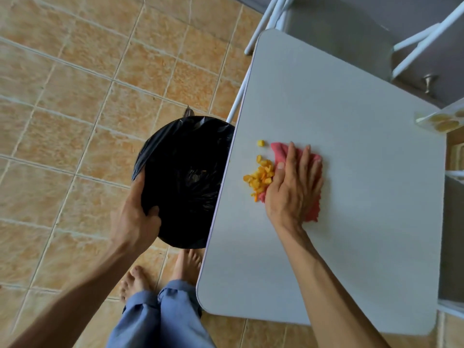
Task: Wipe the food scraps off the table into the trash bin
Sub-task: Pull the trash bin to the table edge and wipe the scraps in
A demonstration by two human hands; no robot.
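Flat and spread, the right hand [293,187] presses palm-down on a pink cloth [312,209] on the grey table [351,247], fingers pointing away from the person. Pink fabric shows past the fingertips at the far end and along the hand's right side down to the wrist.

Just to the left of that hand, touching the thumb side and the cloth's edge, lies a heap of yellow-orange food scraps [261,178]. 1 loose yellow piece [261,143] sits apart from the heap, farther from the person and level with the cloth's far corner. The heap lies between the hand and the table's left edge, near that edge but not at it.

Beyond the edge, lower than the tabletop, is a trash bin [185,182] lined with a black bag, its right side tucked under the table's rim. The left hand [136,222] is curled around the bin's near rim, thumb inside over the liner and fingers on the outside.

The person's 2 bare feet [187,264] stand on the tan tiled floor [62,96] below the bin, with blue trouser legs [160,320] above them.
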